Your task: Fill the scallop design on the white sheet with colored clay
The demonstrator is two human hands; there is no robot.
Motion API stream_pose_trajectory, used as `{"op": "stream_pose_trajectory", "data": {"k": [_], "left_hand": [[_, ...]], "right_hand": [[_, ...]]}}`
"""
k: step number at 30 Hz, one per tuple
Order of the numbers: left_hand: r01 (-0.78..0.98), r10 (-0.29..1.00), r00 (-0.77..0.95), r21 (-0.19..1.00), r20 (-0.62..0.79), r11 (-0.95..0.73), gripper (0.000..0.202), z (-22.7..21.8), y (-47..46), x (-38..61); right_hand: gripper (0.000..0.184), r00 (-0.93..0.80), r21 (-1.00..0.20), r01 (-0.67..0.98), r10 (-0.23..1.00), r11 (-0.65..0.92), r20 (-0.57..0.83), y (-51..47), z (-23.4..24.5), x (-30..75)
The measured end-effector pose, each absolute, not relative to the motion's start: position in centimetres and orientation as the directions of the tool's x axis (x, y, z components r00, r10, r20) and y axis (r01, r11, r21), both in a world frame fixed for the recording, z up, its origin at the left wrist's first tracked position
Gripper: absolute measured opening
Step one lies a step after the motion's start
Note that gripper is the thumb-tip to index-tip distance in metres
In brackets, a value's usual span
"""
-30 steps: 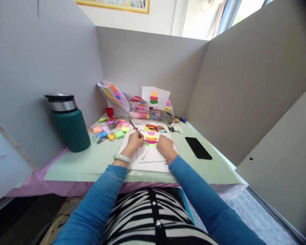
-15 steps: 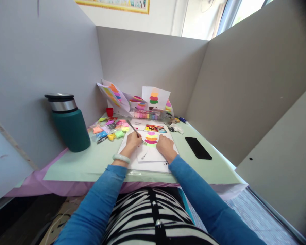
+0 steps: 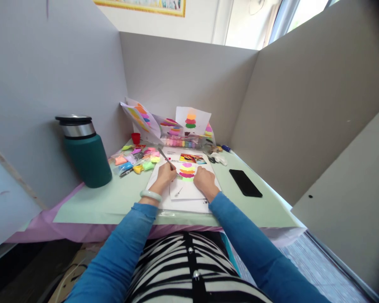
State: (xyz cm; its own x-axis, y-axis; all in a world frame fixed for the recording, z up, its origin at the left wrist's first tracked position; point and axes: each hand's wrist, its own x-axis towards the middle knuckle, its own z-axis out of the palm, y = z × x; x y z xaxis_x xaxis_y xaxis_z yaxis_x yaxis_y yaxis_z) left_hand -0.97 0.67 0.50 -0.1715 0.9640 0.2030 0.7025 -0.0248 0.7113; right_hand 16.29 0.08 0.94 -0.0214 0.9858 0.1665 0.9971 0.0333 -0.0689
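My left hand point(image 3: 165, 174), with a pale bangle at the wrist, is closed around a metal fork point(image 3: 164, 156). The fork's handle slants up to the left, and its tines reach the left edge of the lower layers of a colourful clay picture point(image 3: 187, 169). Pink, yellow, orange, magenta and light green bands make up this stack. It lies on a white sheet point(image 3: 186, 193) on top of a larger printed page. Opposite, my right hand point(image 3: 204, 180) rests curled at the picture's right side, fingers bent in; whatever they may hold is hidden. A tiny dark pin-like mark shows lower on the sheet.
Packets of coloured clay point(image 3: 142, 158) and a pen lie to the left, near a green flask point(image 3: 86, 153) and a red cup point(image 3: 135, 138). Finished clay pictures point(image 3: 191, 120) lean at the back. A black phone point(image 3: 245, 183) lies right. Grey partitions enclose the table.
Hardly anything differs. My left hand and the fork have shifted very slightly; my right hand stays in place.
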Motion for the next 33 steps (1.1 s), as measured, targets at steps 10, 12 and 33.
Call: {"op": "stream_pose_trajectory", "data": {"k": [10,12,33], "left_hand": [[0.686,0.931,-0.276,0.727,0.24,0.016,0.016,0.3,1.2,-1.7],[0.659,0.943,-0.235,0.751,0.237,-0.025,0.015,0.2,1.2,-1.4],[0.668,0.94,-0.263,0.744,0.219,0.014,0.017,0.5,1.0,-1.4]], "right_hand": [[0.032,-0.024,-0.071,0.997,0.986,0.037,0.168,-0.3,1.2,16.2],[0.032,-0.022,-0.066,0.997,0.986,0.033,0.163,-0.4,1.3,16.2],[0.033,-0.016,-0.064,0.998,0.99,0.025,0.142,-0.2,1.3,16.2]]}}
